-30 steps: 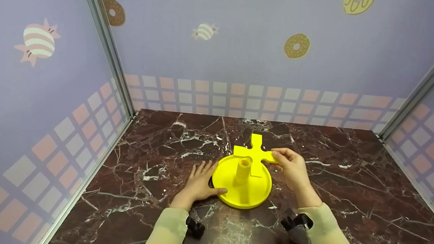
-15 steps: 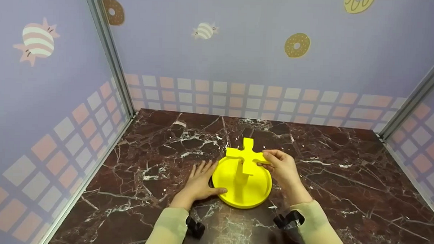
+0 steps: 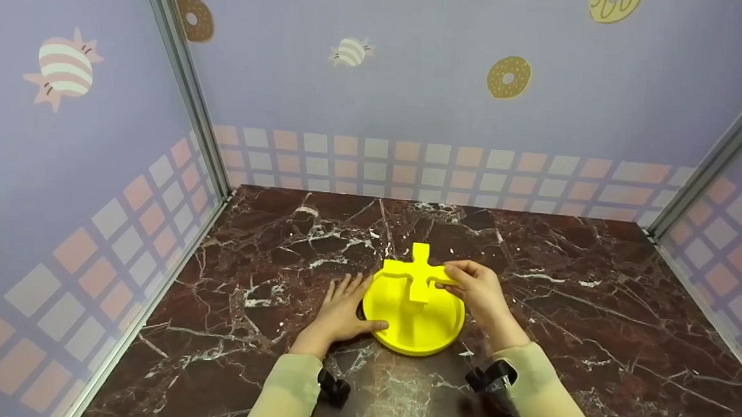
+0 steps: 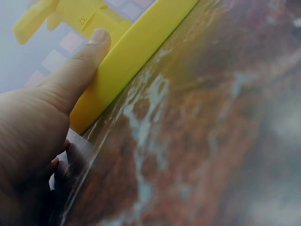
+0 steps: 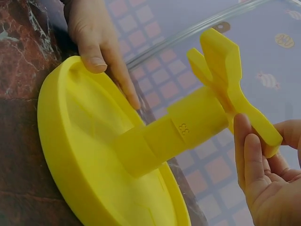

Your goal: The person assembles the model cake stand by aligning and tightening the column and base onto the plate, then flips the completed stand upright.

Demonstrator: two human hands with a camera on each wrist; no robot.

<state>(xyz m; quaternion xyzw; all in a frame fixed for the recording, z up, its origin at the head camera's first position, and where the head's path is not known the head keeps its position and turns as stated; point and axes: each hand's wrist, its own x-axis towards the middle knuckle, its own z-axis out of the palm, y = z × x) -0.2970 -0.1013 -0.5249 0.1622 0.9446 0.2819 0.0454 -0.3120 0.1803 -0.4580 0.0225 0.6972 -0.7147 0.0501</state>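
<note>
A yellow round dish [image 3: 434, 340] with a raised rim rests on the table. From its middle rises a yellow post [image 5: 157, 141], stepped and marked with small digits. A yellow cross-shaped piece [image 3: 419, 272] with flared arms sits over the top of the post; in the right wrist view they meet with no gap visible. My right hand [image 3: 482, 292] pinches the cross's right arm between thumb and fingers. My left hand [image 3: 342, 312] lies at the dish's left side, fingers straight and spread, its thumb [image 4: 77, 70] resting over the rim.
The dark red marbled table [image 3: 270, 254] has white veins. Purple patterned panels [image 3: 412, 80] close off the back and both sides, with metal posts [image 3: 190, 91] at the corners. A black strap with a camera mount [image 3: 334, 387] is on each wrist.
My right hand has brought the cross piece left and slightly toward me, from beside the post to over its top. The left hand and the dish have stayed put.
</note>
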